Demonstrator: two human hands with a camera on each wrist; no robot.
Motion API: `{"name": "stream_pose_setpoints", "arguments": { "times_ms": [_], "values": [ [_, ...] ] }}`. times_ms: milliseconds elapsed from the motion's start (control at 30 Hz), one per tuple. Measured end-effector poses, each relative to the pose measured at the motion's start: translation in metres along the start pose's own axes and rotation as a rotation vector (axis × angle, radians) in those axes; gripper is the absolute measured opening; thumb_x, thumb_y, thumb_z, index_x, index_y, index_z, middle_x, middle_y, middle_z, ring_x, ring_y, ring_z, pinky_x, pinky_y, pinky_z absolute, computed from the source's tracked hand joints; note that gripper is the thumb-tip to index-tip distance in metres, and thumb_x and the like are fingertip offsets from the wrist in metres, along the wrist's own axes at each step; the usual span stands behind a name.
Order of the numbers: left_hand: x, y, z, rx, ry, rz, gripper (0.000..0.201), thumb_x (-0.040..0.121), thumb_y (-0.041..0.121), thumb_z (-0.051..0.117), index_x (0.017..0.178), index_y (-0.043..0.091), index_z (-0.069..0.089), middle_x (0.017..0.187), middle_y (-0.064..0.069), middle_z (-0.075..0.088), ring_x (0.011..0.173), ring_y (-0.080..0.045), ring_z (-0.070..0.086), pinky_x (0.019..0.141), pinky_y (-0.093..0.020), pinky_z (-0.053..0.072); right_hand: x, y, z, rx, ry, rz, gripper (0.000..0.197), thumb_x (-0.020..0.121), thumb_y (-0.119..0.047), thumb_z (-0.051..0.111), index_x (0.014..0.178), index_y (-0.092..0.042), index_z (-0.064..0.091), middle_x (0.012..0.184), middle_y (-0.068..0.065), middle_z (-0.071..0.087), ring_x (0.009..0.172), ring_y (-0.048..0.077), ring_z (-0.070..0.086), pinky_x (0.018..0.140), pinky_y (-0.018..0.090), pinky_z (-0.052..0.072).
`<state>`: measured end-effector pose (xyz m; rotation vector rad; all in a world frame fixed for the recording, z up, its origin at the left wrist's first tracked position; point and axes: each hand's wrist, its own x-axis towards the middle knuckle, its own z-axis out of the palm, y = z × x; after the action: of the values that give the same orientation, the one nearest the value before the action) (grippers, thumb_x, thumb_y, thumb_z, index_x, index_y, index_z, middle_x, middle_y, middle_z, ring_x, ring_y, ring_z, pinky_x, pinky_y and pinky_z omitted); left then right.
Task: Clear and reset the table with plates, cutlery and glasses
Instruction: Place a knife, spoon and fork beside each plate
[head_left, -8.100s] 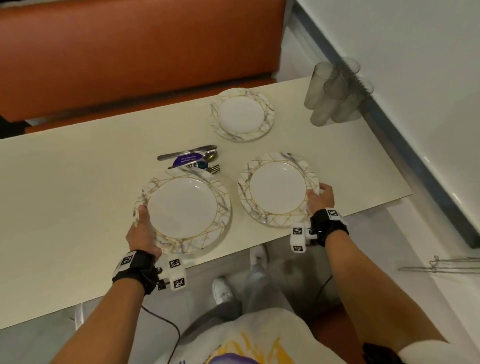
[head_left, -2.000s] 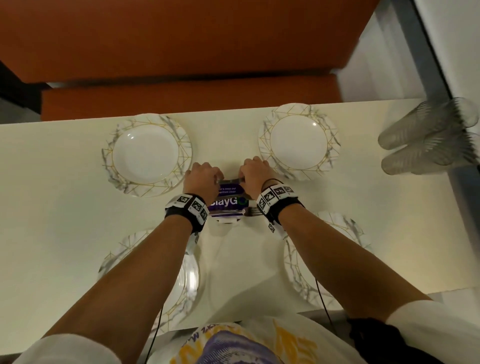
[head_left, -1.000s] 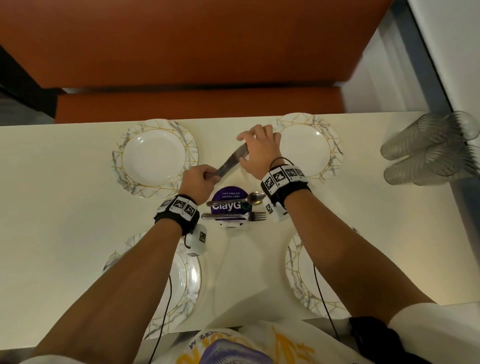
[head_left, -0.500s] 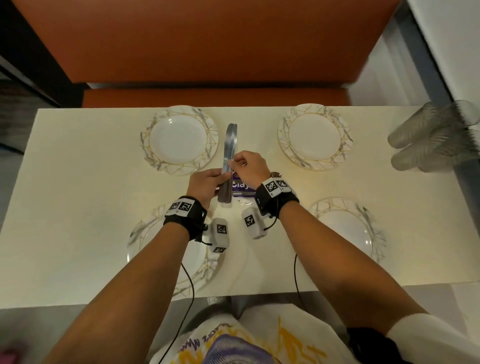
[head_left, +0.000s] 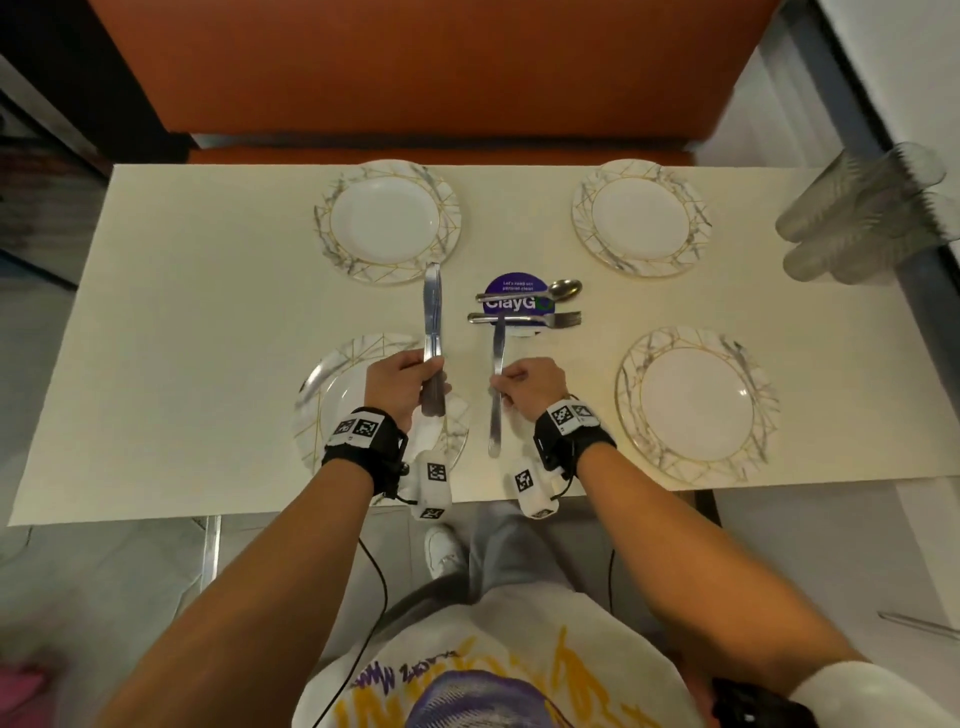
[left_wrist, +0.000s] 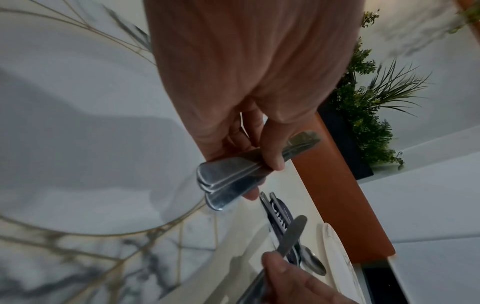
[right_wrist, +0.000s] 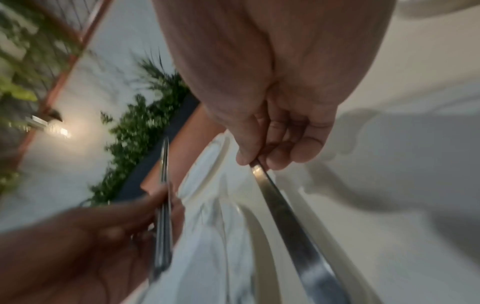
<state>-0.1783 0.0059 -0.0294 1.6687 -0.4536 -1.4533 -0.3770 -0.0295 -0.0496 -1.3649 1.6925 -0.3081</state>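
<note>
Left hand (head_left: 402, 378) gripped stacked steel table knives (head_left: 432, 322) at frame centre, right hand (head_left: 530, 383) pinched a single steel knife (head_left: 497, 387) — near-left marbled plate (head_left: 311, 400) partly hidden.

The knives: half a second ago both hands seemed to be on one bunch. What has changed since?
The right hand has drawn a single knife out of the bunch and moved it right. The left hand keeps gripping the remaining knives. The four plates, the spoon and the fork lie as before.
</note>
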Motion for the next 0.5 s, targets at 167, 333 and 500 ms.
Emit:
{"name": "stream_pose_setpoints", "arguments": {
  "times_ms": [167,333,500],
  "values": [
    [-0.017,-0.014,-0.018,0.013,0.001,-0.007,0.02,0.092,0.005,0.074,0.11,-0.003,0.072,0.088,-0.018,0.074,0.074,-0.032,0.075,0.082,-0.044,0.064,-0.016,0.006,0.028,-0.117,-0.024,0.039,0.025,0.084,-0.026,0.079,0.098,-0.005,0.078,0.096,0.006,0.075,0.085,0.018,0.067,0.075,0.02,0.048],
    [-0.02,-0.015,-0.03,0.015,0.009,-0.012,0.027,0.09,0.006,0.076,0.114,-0.004,0.071,0.09,-0.019,0.075,0.08,-0.036,0.076,0.086,-0.047,0.063,-0.011,0.005,0.037,-0.259,-0.053,0.097,0.032,0.08,-0.035,0.083,0.093,-0.005,0.078,0.094,0.009,0.076,0.09,0.022,0.071,0.085,0.029,0.057],
    [-0.02,-0.012,-0.032,0.023,0.015,0.004,0.021,0.091,0.006,0.076,0.109,-0.003,0.073,0.086,-0.017,0.076,0.079,-0.034,0.076,0.087,-0.049,0.063,-0.015,0.009,0.035,-0.225,0.03,0.033,0.027,0.087,-0.031,0.076,0.099,-0.007,0.07,0.097,0.01,0.071,0.085,0.021,0.065,0.077,0.028,0.053]
  ]
}}
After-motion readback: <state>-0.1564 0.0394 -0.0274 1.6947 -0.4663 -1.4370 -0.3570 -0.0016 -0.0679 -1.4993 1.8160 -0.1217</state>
